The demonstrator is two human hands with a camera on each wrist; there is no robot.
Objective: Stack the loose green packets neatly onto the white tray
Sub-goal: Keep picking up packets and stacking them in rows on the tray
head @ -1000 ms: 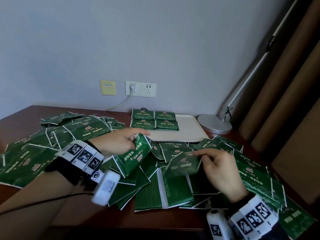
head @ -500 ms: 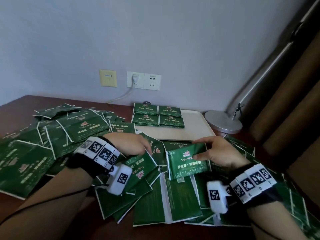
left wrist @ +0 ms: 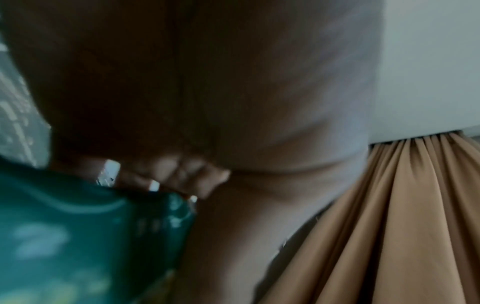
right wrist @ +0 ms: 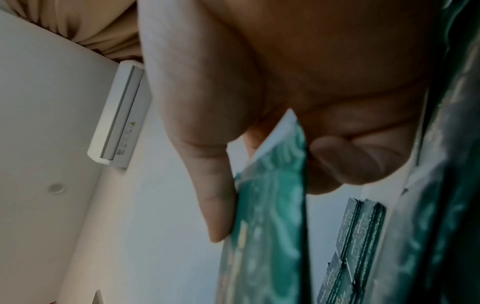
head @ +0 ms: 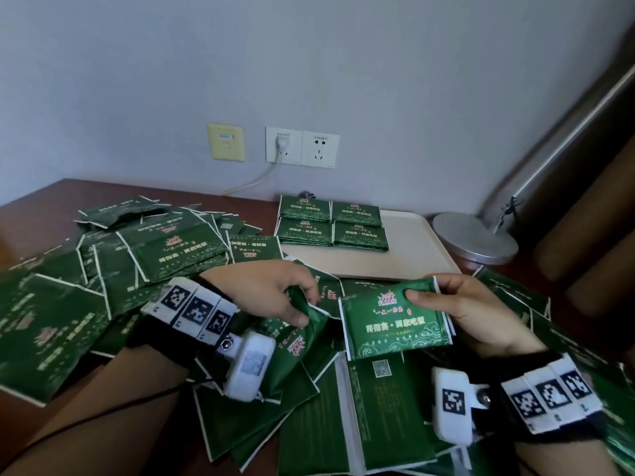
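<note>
Loose green packets (head: 113, 269) lie heaped across the brown table. The white tray (head: 409, 249) sits at the back, with stacked green packets (head: 331, 226) on its left part. My right hand (head: 457, 304) pinches one green packet (head: 395, 321) face up above the pile, thumb on top (right wrist: 221, 195). My left hand (head: 275, 293) grips another green packet (head: 302, 334), tilted, just left of the first; in the left wrist view that packet (left wrist: 78, 236) is blurred under curled fingers (left wrist: 182, 174).
A round metal lamp base (head: 476, 242) stands right of the tray, its pole slanting up the wall. Wall sockets (head: 302, 147) with a plugged cord sit behind the table. Brown curtains (head: 604, 218) hang at the right. More packets spread under both forearms.
My right hand lifted its packet and turned it face up, moving toward the middle. My left hand drew its packet lower and nearer. The head view shifted closer.
</note>
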